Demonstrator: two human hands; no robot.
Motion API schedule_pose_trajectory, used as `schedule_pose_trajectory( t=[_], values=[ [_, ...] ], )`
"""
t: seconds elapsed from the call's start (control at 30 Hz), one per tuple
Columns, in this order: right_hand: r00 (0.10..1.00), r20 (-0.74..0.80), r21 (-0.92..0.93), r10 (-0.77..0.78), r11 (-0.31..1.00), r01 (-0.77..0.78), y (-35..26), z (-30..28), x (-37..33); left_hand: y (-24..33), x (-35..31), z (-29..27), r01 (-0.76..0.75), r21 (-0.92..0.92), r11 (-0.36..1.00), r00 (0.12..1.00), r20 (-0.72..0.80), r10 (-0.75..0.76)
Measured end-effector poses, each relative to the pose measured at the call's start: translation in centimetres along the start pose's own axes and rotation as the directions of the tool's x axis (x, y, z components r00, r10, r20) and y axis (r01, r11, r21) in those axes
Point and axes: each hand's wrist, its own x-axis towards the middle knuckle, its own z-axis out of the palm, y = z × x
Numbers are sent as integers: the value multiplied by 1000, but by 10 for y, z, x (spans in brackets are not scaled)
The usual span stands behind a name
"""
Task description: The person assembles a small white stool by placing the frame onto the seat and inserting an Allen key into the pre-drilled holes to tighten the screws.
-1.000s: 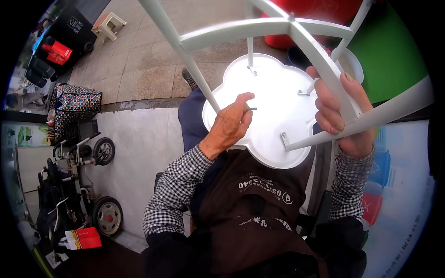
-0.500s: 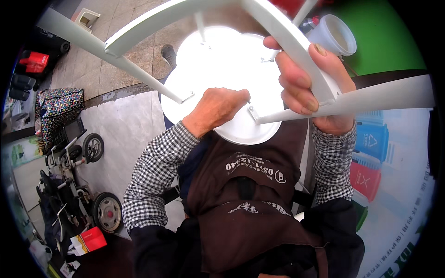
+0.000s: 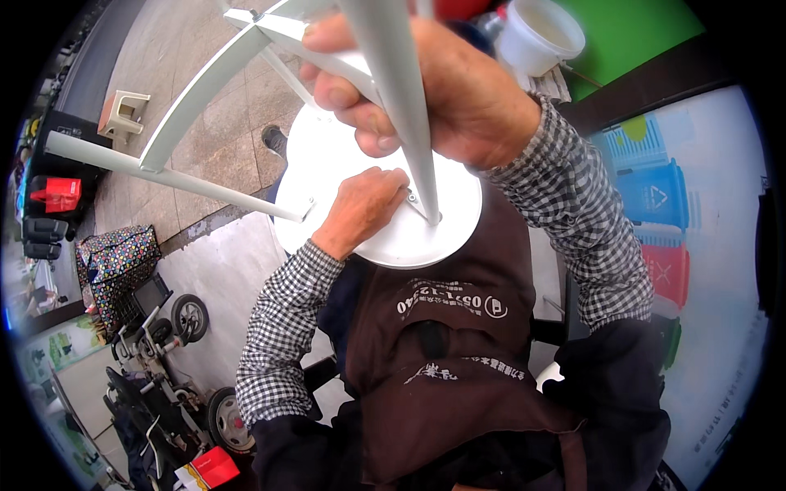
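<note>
Upside down on my lap lies a white stool, its pale round-edged seat (image 3: 422, 245) underside up. White tubular legs rise from it, the nearest leg (image 3: 399, 98) crossing in front of my right fingers. Curved flat braces (image 3: 201, 94) join the legs. My right hand (image 3: 471, 98) is wrapped round the frame where a brace meets this leg. Low over the seat, my left hand (image 3: 360, 209) is closed, fingertips against the small bracket (image 3: 414, 199) and screw at the leg's foot. Whatever the left fingers pinch is hidden.
A white bucket (image 3: 540, 37) stands at the far right by a green surface. Left of me are a dotted bag (image 3: 119, 266), a folded wheeled cart (image 3: 155, 393) and a red-and-white box (image 3: 209, 468). Further off is a small beige stool (image 3: 124, 113).
The stool frame has turned, so the near leg points upward instead of right. My right hand has moved left with it. The left hand stays by the same bracket. The whole view has shifted.
</note>
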Motion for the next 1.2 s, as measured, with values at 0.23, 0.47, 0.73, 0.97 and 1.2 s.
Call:
schedule_pose_trajectory(
  t=[0.23, 0.47, 0.73, 0.97, 1.2],
  values=[
    [981, -174, 40, 84, 996, -78, 2, 12, 24, 8, 0, -7, 2, -106, 994, 1000, 13, -1],
    [994, -8, 111, 110, 988, -108, -6, -3, 9, 13, 8, -11, -75, -36, 997, 994, 74, 77],
    [967, -73, 283, 244, 935, -214, -18, 3, 1, 9, 14, -7, -263, 66, 962, 963, 81, 258],
    [953, -108, 173, 282, 949, -262, -18, -2, 7, -3, 19, -3, -342, 118, 932, 931, 175, 319],
    [951, -7, 365, 308, 887, -284, -17, -11, 10, -5, 28, -9, -326, 115, 938, 929, 224, 295]
  ],
)
